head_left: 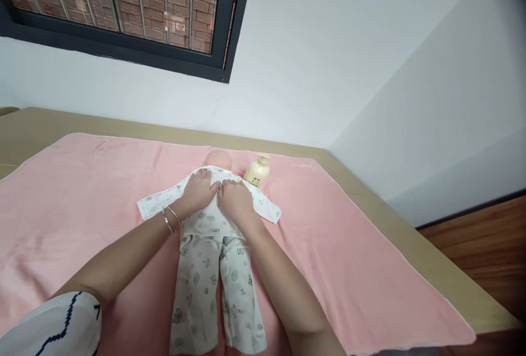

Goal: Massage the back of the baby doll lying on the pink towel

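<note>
A baby doll (219, 157) lies on its back on a pink towel (82, 191), its head pointing away from me. It wears a white patterned top (269, 209) and matching trousers (213, 290). My left hand (198, 190) rests flat on the doll's chest, fingers stretched toward the collar; two bangles circle that wrist. My right hand (235, 197) lies beside it on the chest, fingers also flat on the cloth. The two hands touch each other at the middle of the top.
A cream pump bottle (257, 171) lies on the towel just right of the doll's head. The towel covers a tan mattress (431, 268) set into a white wall corner. A barred window (123, 11) is above left; wood floor (489, 246) shows at right.
</note>
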Motion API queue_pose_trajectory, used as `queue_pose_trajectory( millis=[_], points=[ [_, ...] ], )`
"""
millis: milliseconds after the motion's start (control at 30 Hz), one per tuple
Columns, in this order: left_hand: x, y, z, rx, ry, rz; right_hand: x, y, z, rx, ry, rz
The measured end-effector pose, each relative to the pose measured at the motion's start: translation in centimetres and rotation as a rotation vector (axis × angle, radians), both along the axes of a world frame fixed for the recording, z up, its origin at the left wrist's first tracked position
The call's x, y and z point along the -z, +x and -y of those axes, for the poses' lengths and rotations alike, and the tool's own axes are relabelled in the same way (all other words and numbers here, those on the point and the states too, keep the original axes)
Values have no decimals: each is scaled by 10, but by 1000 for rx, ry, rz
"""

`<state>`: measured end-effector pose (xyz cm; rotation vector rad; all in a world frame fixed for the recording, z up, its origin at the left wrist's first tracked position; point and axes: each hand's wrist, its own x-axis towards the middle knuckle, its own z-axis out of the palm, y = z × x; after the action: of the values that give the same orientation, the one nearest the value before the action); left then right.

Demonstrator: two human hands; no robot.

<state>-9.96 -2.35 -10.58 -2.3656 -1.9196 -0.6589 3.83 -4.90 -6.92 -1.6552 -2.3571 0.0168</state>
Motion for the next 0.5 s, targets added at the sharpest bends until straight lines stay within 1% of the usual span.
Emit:
queue_pose_trajectory(
  millis=[67,200,267,367,500],
  points=[
    [-2,4,6,-31,22,-36,4,2,-5,1,-28,-43],
    [-7,20,28,-41,13,-203,17,13,-26,-27,-131,-164],
    [-7,24,33,-37,25,-206,21,18,-34,-56,-168,-216],
    [-1,20,26,-13,56,-109,20,17,-32,-63,-129,-208],
    [7,7,5,-47,22,-7,11,5,-13,-6,-3,-61]
  ],
)
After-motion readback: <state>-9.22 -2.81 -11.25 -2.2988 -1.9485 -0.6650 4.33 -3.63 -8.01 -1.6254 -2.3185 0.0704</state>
